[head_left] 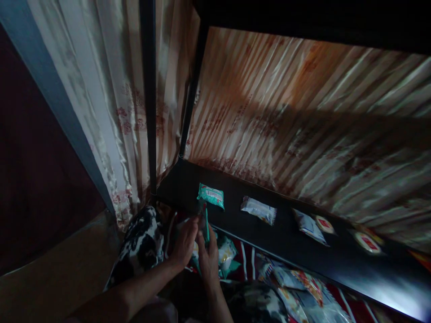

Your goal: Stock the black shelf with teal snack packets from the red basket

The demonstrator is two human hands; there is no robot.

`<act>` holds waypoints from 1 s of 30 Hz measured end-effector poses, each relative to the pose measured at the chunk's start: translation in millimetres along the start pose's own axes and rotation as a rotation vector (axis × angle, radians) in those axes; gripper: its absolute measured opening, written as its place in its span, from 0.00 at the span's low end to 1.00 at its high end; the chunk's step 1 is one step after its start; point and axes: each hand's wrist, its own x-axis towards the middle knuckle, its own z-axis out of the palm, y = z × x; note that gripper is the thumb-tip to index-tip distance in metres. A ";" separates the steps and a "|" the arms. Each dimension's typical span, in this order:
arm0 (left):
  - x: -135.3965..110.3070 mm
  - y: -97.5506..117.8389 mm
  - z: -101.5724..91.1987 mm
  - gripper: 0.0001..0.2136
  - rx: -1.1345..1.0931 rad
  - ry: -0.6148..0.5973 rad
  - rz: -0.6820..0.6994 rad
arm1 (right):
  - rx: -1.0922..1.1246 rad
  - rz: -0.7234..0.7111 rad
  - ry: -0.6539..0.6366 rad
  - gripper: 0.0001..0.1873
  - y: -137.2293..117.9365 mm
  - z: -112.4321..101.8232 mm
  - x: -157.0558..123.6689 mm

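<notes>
A green packet [207, 225], turned nearly edge-on, stands between my two hands at the front edge of the black shelf. My left hand [186, 241] pinches it from the left, its fingers partly hidden. Around its lower part closes my right hand [209, 255]. Just beyond them, a similar green packet [211, 195] lies flat on the shelf [232, 220]. Further right on the same board are a white packet [258, 210] and another white packet [310, 228]. Dim light leaves the print unreadable.
Round pale packs with red labels [369, 243] lie toward the right of the shelf. Below its front edge, several packets [303, 287] rest on a red striped cloth [248, 260]. A dark post [148, 98] rises at left, before pleated curtains [111, 89].
</notes>
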 end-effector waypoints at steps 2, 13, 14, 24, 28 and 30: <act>5.6 0.0 -1.2 0.18 0.028 0.004 0.025 | -0.041 0.004 0.066 0.30 2.7 -2.0 6.8; 52.6 6.8 -11.6 0.23 -0.013 -0.013 -0.233 | -0.021 0.086 0.054 0.30 -2.5 -6.9 45.2; 56.1 8.1 -12.5 0.23 -0.029 -0.034 -0.260 | -0.027 0.072 0.060 0.29 -1.5 -7.3 49.5; 112.7 16.5 -9.6 0.23 0.019 0.047 -0.213 | -0.120 -0.041 0.030 0.30 -3.3 -8.5 100.6; 133.4 22.7 -7.6 0.22 0.019 0.069 -0.153 | -0.108 -0.045 -0.053 0.27 -2.5 -3.1 126.5; 143.7 26.4 -8.0 0.22 0.014 0.075 -0.140 | -0.108 -0.041 -0.073 0.28 -1.2 0.6 141.1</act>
